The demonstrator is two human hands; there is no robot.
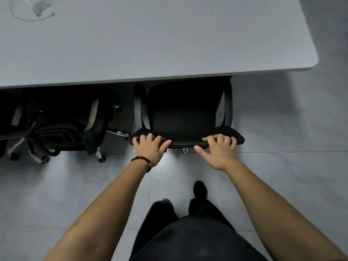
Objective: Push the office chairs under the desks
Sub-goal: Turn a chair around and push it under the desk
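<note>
A black office chair with curved armrests stands at the near edge of the pale grey desk, its seat partly under the desktop. My left hand, with a bead bracelet at the wrist, grips the left end of the chair's backrest top. My right hand rests on the right end, fingers curled over the top, thumb spread out below. A second black office chair sits to the left, mostly under the desk, with its wheeled base showing.
The desk's rounded right corner ends above grey tiled floor, which stretches to the right and behind me. A clear plastic item lies at the desk's far left. My legs and a shoe are below.
</note>
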